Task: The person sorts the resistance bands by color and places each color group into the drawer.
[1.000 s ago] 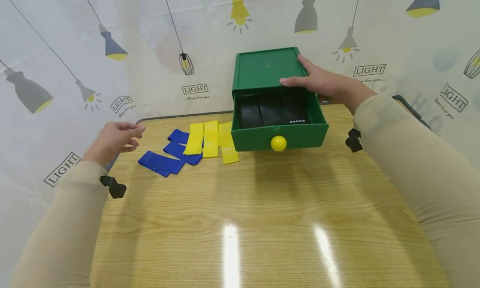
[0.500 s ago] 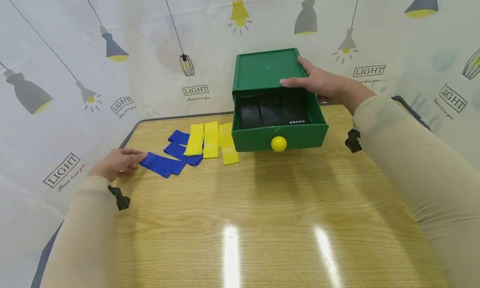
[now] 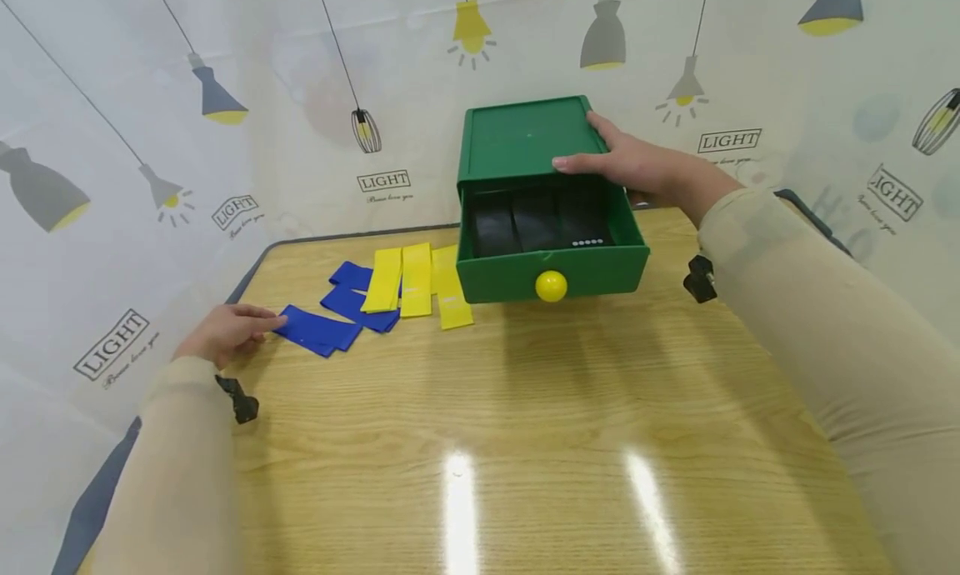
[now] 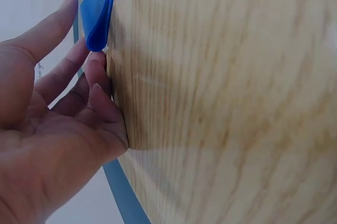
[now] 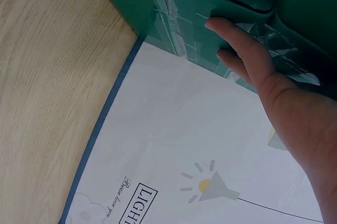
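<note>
On the table's left lies a folded blue strip (image 3: pixel 318 329), with my left hand (image 3: pixel 232 332) at its left end. In the left wrist view the thumb (image 4: pixel 52 29) stands apart from the strip's folded end (image 4: pixel 98 37), while fingertips reach under and behind it. My right hand (image 3: pixel 637 165) holds the upper right side of a green drawer box (image 3: pixel 528 142), thumb on its top and other fingers against the side. The box's green drawer (image 3: pixel 502 277) is pulled out, with a yellow knob (image 3: pixel 551 286). Flat black pieces (image 3: pixel 536 221) lie inside, one bearing a row of white dots.
More blue strips (image 3: pixel 348 302) lie partly under yellow strips (image 3: pixel 416 279), just left of the drawer. The wooden table (image 3: pixel 390 442) meets a white wall sheet (image 3: pixel 307 183) printed with lamps. Clear tape (image 5: pixel 181 29) runs along the box's side.
My left hand has come down from above the table to the end of the nearest blue strip. The right hand stays on the green box. The head view has shifted slightly.
</note>
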A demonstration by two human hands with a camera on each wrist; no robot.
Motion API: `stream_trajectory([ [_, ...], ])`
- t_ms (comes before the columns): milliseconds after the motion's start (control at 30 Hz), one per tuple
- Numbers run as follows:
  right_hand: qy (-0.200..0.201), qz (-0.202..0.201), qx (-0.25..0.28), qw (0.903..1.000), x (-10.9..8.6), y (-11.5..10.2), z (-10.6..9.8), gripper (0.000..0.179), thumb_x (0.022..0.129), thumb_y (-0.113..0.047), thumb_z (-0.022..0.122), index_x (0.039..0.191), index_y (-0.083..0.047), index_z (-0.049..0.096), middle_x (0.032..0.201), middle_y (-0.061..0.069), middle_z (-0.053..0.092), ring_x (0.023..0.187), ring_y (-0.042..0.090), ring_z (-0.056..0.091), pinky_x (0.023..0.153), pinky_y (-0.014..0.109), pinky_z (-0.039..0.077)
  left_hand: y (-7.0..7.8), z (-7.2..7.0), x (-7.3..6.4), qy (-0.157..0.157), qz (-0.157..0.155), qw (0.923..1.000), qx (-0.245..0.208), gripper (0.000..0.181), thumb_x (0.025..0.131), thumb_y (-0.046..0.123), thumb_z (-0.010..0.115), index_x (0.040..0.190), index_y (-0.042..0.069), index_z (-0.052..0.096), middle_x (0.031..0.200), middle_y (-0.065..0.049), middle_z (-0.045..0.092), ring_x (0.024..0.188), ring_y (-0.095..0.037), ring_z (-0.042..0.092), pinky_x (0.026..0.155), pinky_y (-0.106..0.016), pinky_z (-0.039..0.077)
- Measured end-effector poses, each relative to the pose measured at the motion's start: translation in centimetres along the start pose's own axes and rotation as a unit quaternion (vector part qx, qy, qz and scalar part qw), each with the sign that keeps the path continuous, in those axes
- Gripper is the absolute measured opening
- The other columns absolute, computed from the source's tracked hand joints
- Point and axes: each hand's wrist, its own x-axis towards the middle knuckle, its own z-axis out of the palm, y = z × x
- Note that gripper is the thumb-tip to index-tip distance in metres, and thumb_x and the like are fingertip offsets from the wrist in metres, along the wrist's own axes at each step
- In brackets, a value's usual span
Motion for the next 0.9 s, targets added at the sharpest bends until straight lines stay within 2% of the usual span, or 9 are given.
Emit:
stream_trajectory([
  [200,0.001,0.003,-0.005,1.0000,0.09,0.03,-0.03,0.116,0.095,-0.070,0.063,0.160,-0.049,-0.031,0.181,0.010,-0.007,0.154,0.042,0.037,0.126,0.067,0.033,0.56,0.20,-0.14,0.008,-0.019,0.9982,0.056,0.069,0.099,0.045,0.075,0.146,-0.003,0.056,0.084,0.009,0.057,0.074,-0.010,0.052,0.071,-0.028,0.048],
  [267,0.002,0.007,-0.009,0.9999,0.05,0.05,-0.07,0.116,0.095,-0.071,0.062,0.160,-0.050,-0.031,0.181,0.010,-0.009,0.155,0.042,0.035,0.126,0.067,0.032,0.72,0.26,-0.04,0.013,-0.021,0.9978,0.061,0.064,0.099,0.044,0.076,0.141,-0.002,0.059,0.080,0.008,0.057,0.072,-0.011,0.051,0.070,-0.029,0.046],
  [467,0.002,0.010,-0.012,0.9999,0.05,0.06,-0.12,0.116,0.094,-0.072,0.062,0.159,-0.051,-0.031,0.181,0.009,-0.010,0.157,0.043,0.032,0.127,0.068,0.030,0.61,0.27,0.03,0.020,-0.016,0.9990,0.036,0.032,0.100,0.031,0.076,0.119,0.005,0.068,0.074,0.011,0.057,0.066,-0.008,0.051,0.066,-0.027,0.047],
  [567,0.002,0.010,-0.013,0.9999,0.05,0.04,-0.11,0.116,0.094,-0.072,0.062,0.159,-0.051,-0.031,0.181,0.009,-0.011,0.157,0.043,0.032,0.127,0.068,0.030,0.40,0.11,-0.11,0.013,-0.013,0.9996,0.019,0.023,0.103,0.029,0.073,0.115,0.010,0.068,0.076,0.012,0.058,0.066,-0.008,0.051,0.066,-0.027,0.047],
  [700,0.001,0.011,-0.014,0.9998,0.00,0.00,-0.09,0.116,0.094,-0.072,0.062,0.159,-0.050,-0.032,0.181,0.009,-0.011,0.157,0.043,0.032,0.127,0.068,0.029,0.12,-0.04,-0.20,0.011,-0.010,0.9998,0.011,0.025,0.106,0.030,0.068,0.118,0.009,0.065,0.079,0.013,0.058,0.071,-0.008,0.053,0.070,-0.026,0.048],
  [900,0.002,0.011,-0.013,0.9999,-0.06,-0.07,-0.13,0.116,0.095,-0.072,0.062,0.159,-0.050,-0.032,0.181,0.009,-0.011,0.158,0.043,0.031,0.127,0.069,0.029,-0.09,-0.02,-0.52,0.015,0.014,0.9998,-0.005,0.035,0.109,0.026,0.061,0.130,-0.002,0.059,0.077,0.014,0.058,0.069,-0.005,0.053,0.068,-0.024,0.049],
])
